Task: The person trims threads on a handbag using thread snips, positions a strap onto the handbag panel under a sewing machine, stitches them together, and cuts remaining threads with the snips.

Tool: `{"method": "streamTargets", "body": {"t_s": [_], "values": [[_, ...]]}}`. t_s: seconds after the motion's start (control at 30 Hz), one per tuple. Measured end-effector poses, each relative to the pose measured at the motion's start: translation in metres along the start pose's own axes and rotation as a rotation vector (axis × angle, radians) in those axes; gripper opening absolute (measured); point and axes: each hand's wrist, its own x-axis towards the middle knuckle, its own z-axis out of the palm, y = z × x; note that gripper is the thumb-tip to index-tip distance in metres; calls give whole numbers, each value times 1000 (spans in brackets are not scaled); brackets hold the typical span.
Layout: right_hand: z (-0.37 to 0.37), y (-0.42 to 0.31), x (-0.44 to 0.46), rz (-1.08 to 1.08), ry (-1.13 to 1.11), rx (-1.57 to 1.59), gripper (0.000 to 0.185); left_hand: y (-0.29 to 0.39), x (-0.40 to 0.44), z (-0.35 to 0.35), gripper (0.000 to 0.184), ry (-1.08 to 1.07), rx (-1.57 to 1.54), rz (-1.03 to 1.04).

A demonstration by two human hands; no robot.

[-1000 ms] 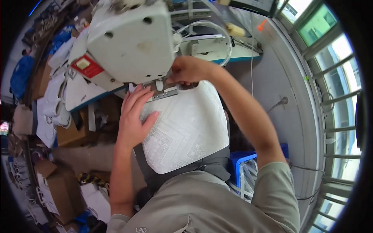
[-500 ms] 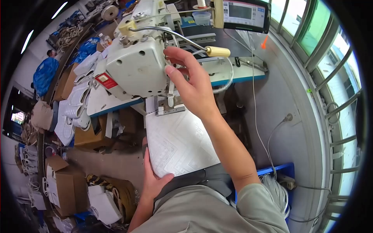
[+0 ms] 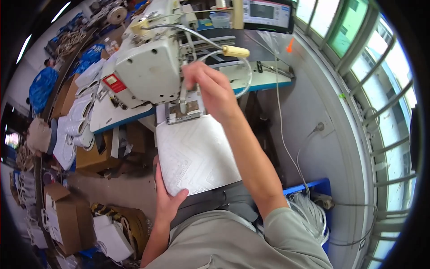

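Observation:
A white bag panel (image 3: 197, 152) with an embossed zigzag pattern slopes down from the sewing machine toward my lap. My left hand (image 3: 166, 204) grips its lower left corner, thumb on top and the other fingers behind it. Its upper edge meets the metal clamp plate (image 3: 182, 117) beneath the sewing machine head (image 3: 150, 71). My right hand (image 3: 212, 89) is raised beside the needle area at the right of the head. Its fingers are curled together and blurred, and whatever they pinch is too small to make out.
A lever with a cream handle (image 3: 236, 51) juts out above my right hand. Behind stands a control screen (image 3: 268, 13). White bags (image 3: 74, 123) and cardboard boxes (image 3: 71, 219) crowd the left. A blue bin (image 3: 324, 188) sits by my right elbow, near the barred window.
My right hand has drawn its fingers in from a more open reach at the machine head. The whole view has shifted slightly. My left hand keeps its grip on the panel.

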Motion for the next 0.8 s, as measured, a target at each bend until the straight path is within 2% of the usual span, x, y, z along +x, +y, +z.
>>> {"method": "streamTargets", "body": {"t_s": [0.1,0.2,0.23,0.3,0.33,0.37,0.43,0.47,0.5,0.57,0.6,0.67,0.7,0.77,0.8], "values": [[-25,3,-14,-90,-98,-185,26,0,-1,4,108,11,49,27],[-30,-17,-31,180,111,-122,19,9,1,9,110,-3,-56,11],[-41,-17,-40,330,150,-271,19,11,1,10,111,3,-67,14],[-48,-30,-50,580,-13,-962,25,13,-3,9,112,16,-76,10],[-62,-18,-65,428,-115,-1086,30,13,-6,8,113,0,-75,23],[-64,-21,-71,427,-114,-1085,30,14,-7,8,115,-20,-74,37],[-64,-27,-83,496,-270,-1115,27,18,-16,11,117,-37,-148,-10],[-58,-44,-82,621,-319,-1165,25,18,-21,12,119,-53,-222,-58],[-59,-55,-84,625,-317,-1164,25,18,-24,12,119,-54,-222,-63],[-65,-75,-92,678,-481,-1095,22,17,-28,11,119,-199,-183,-125],[-64,-84,-95,679,-486,-1097,22,16,-30,9,118,-233,-106,-136],[-65,-101,-104,811,-460,-938,21,3,-31,5,118,-212,-203,-194],[-76,-101,-107,799,-451,-871,20,-5,-30,5,117,-200,-298,-256],[-105,-101,-96,828,-276,-747,20,-15,-29,6,118,-210,-321,-244],[-133,-81,-97,714,-41,-585,22,-18,-29,4,119,-180,-328,-233]]}}
